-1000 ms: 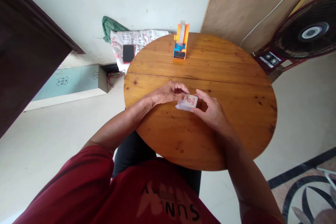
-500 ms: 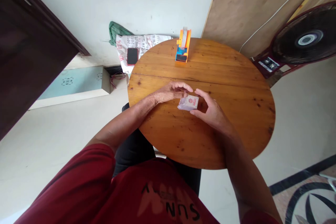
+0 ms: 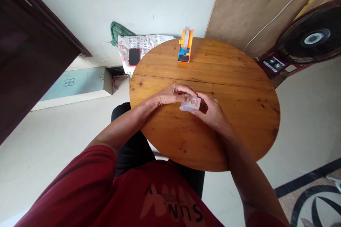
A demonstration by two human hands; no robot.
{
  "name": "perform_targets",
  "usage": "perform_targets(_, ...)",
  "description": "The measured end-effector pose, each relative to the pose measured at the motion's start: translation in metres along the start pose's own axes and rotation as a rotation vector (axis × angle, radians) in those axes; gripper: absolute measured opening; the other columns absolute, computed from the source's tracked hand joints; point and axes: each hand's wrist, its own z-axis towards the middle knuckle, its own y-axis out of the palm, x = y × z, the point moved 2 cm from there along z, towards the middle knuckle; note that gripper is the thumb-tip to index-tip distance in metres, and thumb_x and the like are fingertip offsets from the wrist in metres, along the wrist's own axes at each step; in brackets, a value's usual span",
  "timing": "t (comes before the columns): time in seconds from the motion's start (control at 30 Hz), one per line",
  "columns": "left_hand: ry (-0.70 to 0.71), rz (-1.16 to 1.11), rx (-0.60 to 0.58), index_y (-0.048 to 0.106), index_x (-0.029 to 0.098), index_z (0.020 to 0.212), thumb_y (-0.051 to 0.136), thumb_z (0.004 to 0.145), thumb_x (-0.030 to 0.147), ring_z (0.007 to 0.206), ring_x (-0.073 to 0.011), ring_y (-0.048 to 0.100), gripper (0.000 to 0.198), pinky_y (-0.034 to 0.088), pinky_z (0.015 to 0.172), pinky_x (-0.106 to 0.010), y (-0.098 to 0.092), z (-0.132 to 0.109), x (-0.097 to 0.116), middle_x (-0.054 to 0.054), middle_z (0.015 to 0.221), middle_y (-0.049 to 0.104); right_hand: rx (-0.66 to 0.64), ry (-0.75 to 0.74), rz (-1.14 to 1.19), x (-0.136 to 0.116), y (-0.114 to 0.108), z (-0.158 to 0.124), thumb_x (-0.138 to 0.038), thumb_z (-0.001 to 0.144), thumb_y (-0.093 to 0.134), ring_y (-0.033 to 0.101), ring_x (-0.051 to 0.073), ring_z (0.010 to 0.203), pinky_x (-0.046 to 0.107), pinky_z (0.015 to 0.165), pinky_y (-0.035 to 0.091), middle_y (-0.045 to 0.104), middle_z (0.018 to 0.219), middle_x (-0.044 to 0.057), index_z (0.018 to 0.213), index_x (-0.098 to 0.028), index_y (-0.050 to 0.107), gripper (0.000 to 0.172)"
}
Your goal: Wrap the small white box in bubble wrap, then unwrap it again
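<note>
Over the middle of a round wooden table [image 3: 239,88], both my hands hold a small packet [image 3: 191,104] with a red-and-white label and clear plastic wrap. My left hand [image 3: 172,94] curls over the packet's left end, fingers bent down onto it. My right hand [image 3: 211,110] grips its right side between thumb and fingers. The packet sits just above the tabletop. Part of it is hidden under my fingers.
An orange and blue holder [image 3: 184,47] with a grey strip stands at the table's far edge. Behind the table lie a printed white sack [image 3: 149,42], a dark phone [image 3: 134,56] and a green bag [image 3: 119,30]. A black fan [image 3: 311,39] stands at right.
My hands have drawn closer together around the packet, and the right fingers have closed further over it. The camera shifted slightly.
</note>
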Motion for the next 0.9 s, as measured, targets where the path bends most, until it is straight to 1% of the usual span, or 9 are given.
perform_targets(0.1, 0.016, 0.056, 0.000, 0.080, 0.020, 0.097, 0.081, 0.076, 0.041, 0.096, -0.0179, 0.066, 0.030, 0.052, 0.084, -0.028, 0.002, 0.000, 0.002, -0.010, 0.109, 0.069, 0.018, 0.000, -0.002, 0.000, 0.001, 0.000, -0.033, 0.078, 0.071, 0.070, 0.032, 0.105, 0.052, 0.093, 0.052, 0.075, 0.115, 0.009, 0.120, -0.026, 0.062, 0.044)
perform_targets(0.17, 0.030, 0.092, 0.006, 0.080, 0.020, 0.098, 0.080, 0.078, 0.040, 0.097, -0.0182, 0.065, 0.029, 0.052, 0.085, -0.028, 0.003, 0.000, 0.005, -0.010, 0.110, 0.068, 0.028, 0.008, -0.013, 0.001, 0.002, 0.000, -0.034, 0.077, 0.072, 0.070, 0.032, 0.103, 0.052, 0.092, 0.052, 0.076, 0.111, 0.008, 0.116, -0.026, 0.063, 0.040)
perform_targets(0.27, 0.049, 0.131, 0.024, 0.080, 0.021, 0.099, 0.078, 0.079, 0.036, 0.098, -0.0184, 0.065, 0.025, 0.052, 0.085, -0.029, 0.004, -0.001, 0.009, -0.010, 0.113, 0.067, 0.020, 0.013, -0.023, 0.000, 0.001, 0.000, -0.036, 0.077, 0.073, 0.070, 0.032, 0.103, 0.052, 0.092, 0.052, 0.076, 0.111, 0.008, 0.115, -0.026, 0.063, 0.040)
perform_targets(0.37, 0.059, 0.178, 0.028, 0.081, 0.022, 0.095, 0.077, 0.080, 0.034, 0.099, -0.0187, 0.065, 0.020, 0.053, 0.086, -0.029, 0.005, -0.001, 0.011, -0.010, 0.114, 0.068, 0.014, 0.021, -0.022, -0.002, 0.000, 0.000, -0.035, 0.077, 0.073, 0.070, 0.032, 0.104, 0.052, 0.093, 0.052, 0.075, 0.112, 0.009, 0.114, -0.025, 0.064, 0.039)
perform_targets(0.5, 0.078, 0.241, 0.025, 0.082, 0.024, 0.093, 0.075, 0.082, 0.037, 0.099, -0.0188, 0.065, 0.019, 0.053, 0.085, -0.029, 0.002, -0.001, 0.010, -0.010, 0.114, 0.068, 0.020, 0.024, -0.020, -0.004, -0.001, 0.000, -0.033, 0.078, 0.072, 0.069, 0.032, 0.105, 0.052, 0.094, 0.051, 0.075, 0.111, 0.009, 0.113, -0.025, 0.064, 0.037)
perform_targets(0.63, 0.123, 0.316, -0.019, 0.082, 0.024, 0.096, 0.074, 0.084, 0.043, 0.102, -0.0204, 0.064, 0.024, 0.052, 0.085, -0.030, -0.001, 0.000, 0.007, -0.012, 0.118, 0.066, 0.018, 0.028, -0.015, -0.003, 0.000, 0.001, -0.032, 0.077, 0.073, 0.070, 0.031, 0.102, 0.051, 0.093, 0.051, 0.076, 0.107, 0.008, 0.109, -0.025, 0.066, 0.033)
perform_targets(0.77, 0.162, 0.320, -0.025, 0.082, 0.024, 0.096, 0.074, 0.084, 0.046, 0.104, -0.0208, 0.065, 0.027, 0.052, 0.087, -0.030, -0.003, 0.001, 0.005, -0.012, 0.118, 0.066, 0.005, 0.035, 0.003, -0.002, 0.000, 0.002, -0.034, 0.077, 0.073, 0.070, 0.032, 0.102, 0.052, 0.093, 0.052, 0.076, 0.108, 0.008, 0.110, -0.025, 0.066, 0.035)
perform_targets(0.9, 0.132, 0.238, -0.039, 0.082, 0.024, 0.099, 0.075, 0.084, 0.043, 0.104, -0.0200, 0.065, 0.025, 0.053, 0.085, -0.029, -0.005, 0.000, 0.003, -0.011, 0.123, 0.066, -0.008, 0.058, 0.013, 0.000, 0.001, 0.001, -0.036, 0.076, 0.074, 0.068, 0.034, 0.108, 0.055, 0.097, 0.050, 0.075, 0.114, 0.008, 0.116, -0.026, 0.065, 0.042)
